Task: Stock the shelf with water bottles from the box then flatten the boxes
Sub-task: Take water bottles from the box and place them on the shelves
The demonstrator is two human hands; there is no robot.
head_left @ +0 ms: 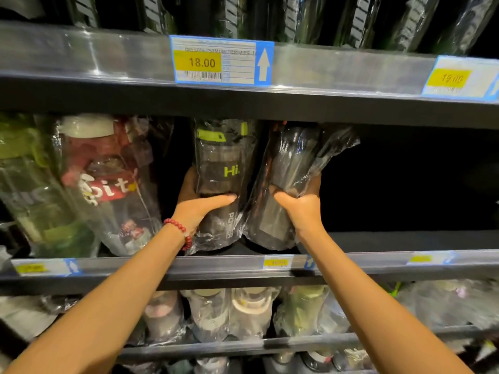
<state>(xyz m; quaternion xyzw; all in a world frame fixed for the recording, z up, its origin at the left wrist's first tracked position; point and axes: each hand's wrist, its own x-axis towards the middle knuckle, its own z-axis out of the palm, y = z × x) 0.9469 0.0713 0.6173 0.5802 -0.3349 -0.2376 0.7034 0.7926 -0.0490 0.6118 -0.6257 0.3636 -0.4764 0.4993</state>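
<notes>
Plastic-wrapped stock fills the middle shelf [243, 261], so going L to R: a green-tinted bottle [32, 190] at the far left, then a red-and-clear printed bottle [108, 184] leaning beside it, both untouched. Next, the left hand [201, 203], red bead bracelet [179, 232] on the wrist, is clamped round the lower body of the black bottle w/ lime lid [221, 179]; thumb across the front, fingers wrapped behind. That bottle stands about upright, base at or just above the shelf deck, lid close under the shelf above. Just beside it, wrappers touching, the right hand [302, 206] grips the second black bottle [286, 184] the same way, low on its body. This one is tilted: long axis runs from base near the lime-lid bottle up and to the right, top nearly at the underside of the upper shelf. Base looks not yet flat on the deck, tho the wrap hides the contact.

Key relation, imo: open dark shelf space [405, 184] lies to the right of the right hand, none to the left. So the tilted bottle prob needs its top swung back left to vertical and set down; right hand is nearer that gap. Both bottles sit directly ahead of the hands.

Price tag reading 18.00 [221, 62] is on the shelf edge above. More wrapped bottles [243, 314] on the shelf below. No box in view.
</notes>
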